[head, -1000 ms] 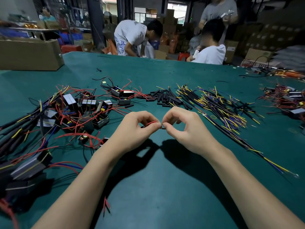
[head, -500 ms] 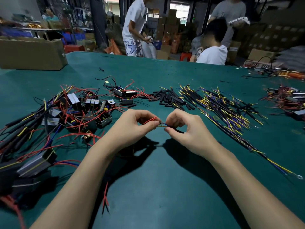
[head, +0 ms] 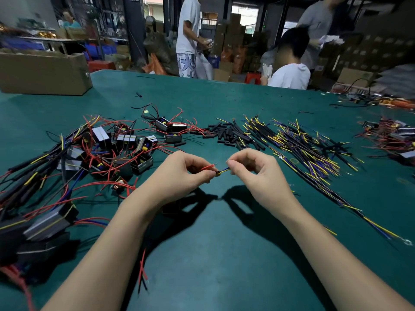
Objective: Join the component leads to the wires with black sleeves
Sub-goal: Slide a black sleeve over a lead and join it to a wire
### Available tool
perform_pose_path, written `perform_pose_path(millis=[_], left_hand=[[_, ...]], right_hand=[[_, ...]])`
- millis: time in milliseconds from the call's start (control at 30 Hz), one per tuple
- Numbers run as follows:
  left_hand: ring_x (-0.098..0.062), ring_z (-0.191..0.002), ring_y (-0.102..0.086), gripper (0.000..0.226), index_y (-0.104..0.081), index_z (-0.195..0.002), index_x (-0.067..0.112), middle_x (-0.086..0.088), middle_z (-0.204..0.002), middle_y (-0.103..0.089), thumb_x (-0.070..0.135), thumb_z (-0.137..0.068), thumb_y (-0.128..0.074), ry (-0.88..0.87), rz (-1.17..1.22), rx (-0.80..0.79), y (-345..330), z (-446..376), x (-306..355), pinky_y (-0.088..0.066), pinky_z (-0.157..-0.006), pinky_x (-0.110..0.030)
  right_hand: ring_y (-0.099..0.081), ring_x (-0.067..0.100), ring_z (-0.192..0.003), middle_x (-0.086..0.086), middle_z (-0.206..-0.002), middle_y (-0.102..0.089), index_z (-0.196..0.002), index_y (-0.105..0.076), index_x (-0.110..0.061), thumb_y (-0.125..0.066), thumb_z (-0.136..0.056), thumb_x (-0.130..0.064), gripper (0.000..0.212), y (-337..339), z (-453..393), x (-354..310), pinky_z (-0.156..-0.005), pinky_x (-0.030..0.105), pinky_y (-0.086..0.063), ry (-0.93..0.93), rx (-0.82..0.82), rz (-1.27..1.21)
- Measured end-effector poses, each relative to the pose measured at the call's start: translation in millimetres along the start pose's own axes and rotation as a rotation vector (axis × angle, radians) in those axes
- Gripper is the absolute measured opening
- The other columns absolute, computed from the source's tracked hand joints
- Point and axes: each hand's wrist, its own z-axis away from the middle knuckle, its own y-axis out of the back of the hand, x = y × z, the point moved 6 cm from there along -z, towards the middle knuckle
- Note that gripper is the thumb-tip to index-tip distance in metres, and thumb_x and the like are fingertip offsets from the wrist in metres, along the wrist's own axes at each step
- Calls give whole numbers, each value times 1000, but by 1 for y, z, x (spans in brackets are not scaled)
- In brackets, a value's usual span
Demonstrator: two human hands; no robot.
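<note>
Above the green table (head: 224,254), my left hand (head: 179,176) pinches a thin red component lead (head: 207,167) between thumb and forefinger. My right hand (head: 253,173) pinches the yellow and blue wire ends (head: 224,170), which meet the lead between the two hands. The component itself is hidden under my left hand. Short black sleeves (head: 226,133) lie in a heap beyond my hands. Black-sheathed wires with yellow and blue tips (head: 303,149) are spread to the right. Small box components with red leads (head: 125,149) are heaped on the left.
A cardboard box (head: 42,72) stands at the far left of the table. Another heap of wired components (head: 395,135) lies at the right edge. Loose red wires (head: 142,270) lie near my left forearm. Three people stand or sit beyond the far edge.
My hands have drawn slightly apart, and the yellow and blue wire ends now show between them. The bent-over person at the back has stood up.
</note>
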Motion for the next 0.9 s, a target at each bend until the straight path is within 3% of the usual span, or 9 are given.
perform_pose_path(millis=[100,200,267,367,500,667,900], left_hand=[[-8,-71,-59,8,-76,-89,20,0,-81,-74,19,-85,-69,-16,-27,15,1,0,1,-46,-70,-21],[-2,-74,-59,14,-74,-97,19,3,-85,-72,23,-84,-70,-42,9,43,7,1,5,-44,-71,-11],[0,-71,-58,9,-72,-92,18,5,-82,-71,22,-84,-70,-25,60,70,14,1,5,-45,-71,-10],[-4,-69,-60,6,-72,-82,17,3,-77,-72,16,-86,-68,3,81,60,17,3,3,-48,-74,-20],[6,-58,-54,9,-74,-80,21,10,-70,-70,16,-86,-69,-10,15,44,15,4,5,-42,-62,-8],[11,-41,-44,8,-71,-82,11,24,-47,-55,11,-88,-65,-67,20,116,16,3,11,-30,-46,-1],[17,-43,-43,7,-69,-87,4,14,-65,-57,6,-89,-63,-168,0,112,2,3,20,-30,-48,0]], right_hand=[[-56,13,-69,-7,-71,-62,-81,-65,-13,-63,-89,-11,9,-3,1,-2,-69,33,-46,21,-32,68],[-53,6,-65,-9,-70,-61,-81,-66,-13,-63,-89,-9,10,-1,0,-6,-65,21,-42,60,-60,128],[-53,5,-66,-9,-71,-62,-81,-66,-12,-64,-88,-8,9,-1,0,-8,-66,15,-40,86,-67,159],[-55,6,-67,-9,-72,-63,-81,-67,-12,-65,-87,-7,8,0,0,-10,-68,12,-39,108,-76,174],[-56,5,-71,-8,-74,-65,-80,-68,-13,-67,-86,-7,9,0,0,-11,-69,8,-37,140,-94,188],[-57,6,-72,-5,-76,-67,-79,-70,-16,-68,-85,-8,10,-2,0,-10,-71,7,-37,141,-124,193],[-56,4,-70,-4,-74,-66,-79,-70,-14,-68,-84,-5,10,2,-2,-11,-69,7,-37,148,-124,206]])
